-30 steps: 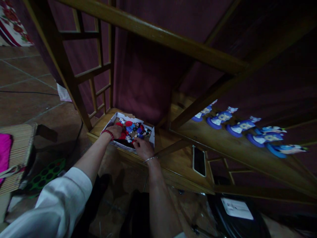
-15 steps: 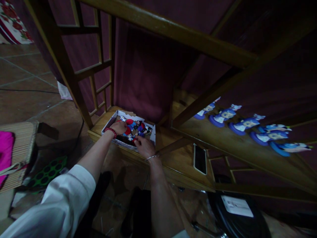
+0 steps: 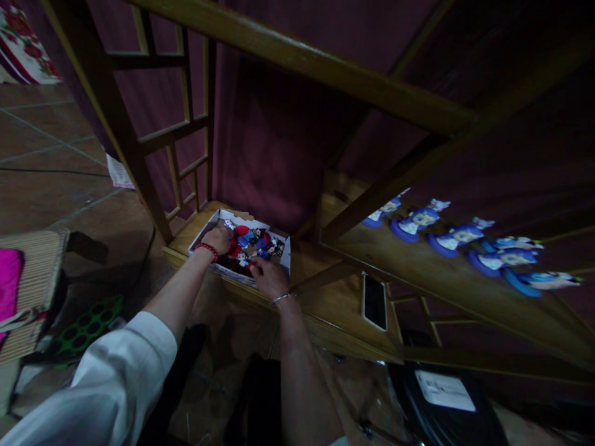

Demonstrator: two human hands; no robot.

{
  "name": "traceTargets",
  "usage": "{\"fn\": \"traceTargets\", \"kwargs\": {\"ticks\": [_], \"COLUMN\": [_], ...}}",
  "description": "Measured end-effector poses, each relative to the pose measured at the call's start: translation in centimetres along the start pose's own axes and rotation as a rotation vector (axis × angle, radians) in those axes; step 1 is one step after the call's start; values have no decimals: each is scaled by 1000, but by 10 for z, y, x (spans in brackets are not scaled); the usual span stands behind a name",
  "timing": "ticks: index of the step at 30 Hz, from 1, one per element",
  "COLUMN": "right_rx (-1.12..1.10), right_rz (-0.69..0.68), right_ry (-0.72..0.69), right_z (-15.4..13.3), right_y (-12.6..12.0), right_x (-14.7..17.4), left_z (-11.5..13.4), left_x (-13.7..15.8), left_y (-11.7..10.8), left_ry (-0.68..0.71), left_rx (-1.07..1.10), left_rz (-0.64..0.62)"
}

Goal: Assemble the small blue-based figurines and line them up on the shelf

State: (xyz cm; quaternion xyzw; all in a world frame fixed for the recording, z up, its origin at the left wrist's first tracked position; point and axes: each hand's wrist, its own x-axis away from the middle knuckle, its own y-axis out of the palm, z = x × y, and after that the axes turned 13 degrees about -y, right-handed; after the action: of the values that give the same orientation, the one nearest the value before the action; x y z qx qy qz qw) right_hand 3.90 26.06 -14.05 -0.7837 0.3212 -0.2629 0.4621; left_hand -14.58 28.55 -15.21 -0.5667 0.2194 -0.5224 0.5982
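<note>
A shallow white cardboard box (image 3: 287, 259) sits on the lowest wooden shelf, with several small red, blue and white figurines (image 3: 255, 236) lying jumbled inside. Over the box's left part is my left hand (image 3: 216, 240), a red bead bracelet at its wrist; its fingers curl down among the figurines, and what they hold is hidden. My right hand (image 3: 269, 277), with a thin silver bangle, reaches over the front right side. Its thumb and forefinger are pinched at a small red piece of a figurine near the box's front.
On the raised shelf at right stand several blue-and-white figures (image 3: 458, 238) on round bases. A phone (image 3: 374, 301) lies on the lower shelf. A black stool seat (image 3: 441, 402) is at lower right, a bamboo-topped seat (image 3: 41, 279) at left. Wooden bars (image 3: 297, 49) cross above.
My left hand has shifted slightly left within the box, uncovering more figurines. The right hand has moved a little left and down; the whole view has shifted slightly.
</note>
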Motion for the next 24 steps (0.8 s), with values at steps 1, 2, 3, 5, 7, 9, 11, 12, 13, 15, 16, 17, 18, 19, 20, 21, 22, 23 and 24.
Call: {"fn": "traceTargets", "kwargs": {"ticks": [1,2,3,5,7,9,11,12,13,15,16,17,18,19,20,21,22,23,24], "right_rx": [1,4,6,7,3,3,9,12,14,12,11,10,10,11,12,13,14,16,18], "right_rz": [-1,0,2,7,7,7,5,6,5,4,3,4,4,2,0,-1,-1,-1,-1], "right_ry": [0,0,1,2,1,-4,-4,0,4,9,7,3,0,-1,1,2,3,4,5], "right_z": [0,0,0,0,0,0,0,0,0,0,-1,-1,-1,-1,-2,-2,-2,-3,-3], "right_y": [0,0,0,0,0,0,0,0,1,1,0,0,0,-1,-1,-1,-2,-2,-2], "right_x": [0,0,0,0,0,0,0,0,0,0,1,1,1,1,1,1,1,1,1], "left_z": [-1,-1,-1,0,1,3,3,4,4,4,4,4,5,5,5,6,6,6,7], "left_x": [0,0,1,2,4,6,8,9,10,10,11,11,11,12,12,13,13,13,13], "left_y": [0,0,-1,-3,-6,-8,-10,-11,-11,-12,-12,-12,-12,-12,-13,-13,-14,-14,-14], "left_ry": [5,18,33,72,126,172,199,203,207,221,225,228,232,236,239,248,257,265,272], "left_rx": [-4,-6,-7,-7,-2,7,16,20,22,22,20,16,10,4,-3,-11,-21,-29,-36], "left_rz": [12,19,19,2,-42,-92,-134,-150,-166,-192,-198,-200,-199,-199,-202,-205,-209,-214,-216]}}
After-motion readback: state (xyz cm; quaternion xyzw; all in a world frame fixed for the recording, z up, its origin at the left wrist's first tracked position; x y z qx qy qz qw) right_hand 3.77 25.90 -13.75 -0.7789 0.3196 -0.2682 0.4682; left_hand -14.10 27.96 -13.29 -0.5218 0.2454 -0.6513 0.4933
